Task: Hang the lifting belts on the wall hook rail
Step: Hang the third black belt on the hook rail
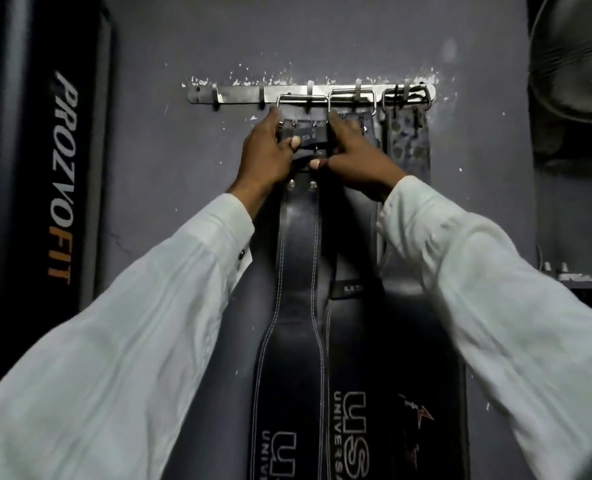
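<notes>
Black belt gripped by left hand and right hand beneath rail

A hook rail is fixed on the wall. Below it hang three belts side by side: the left belt, the middle belt touching it, and the right belt under the rail's right end. A padded bench stands well left of the rail; a fan sits right of it.
</notes>
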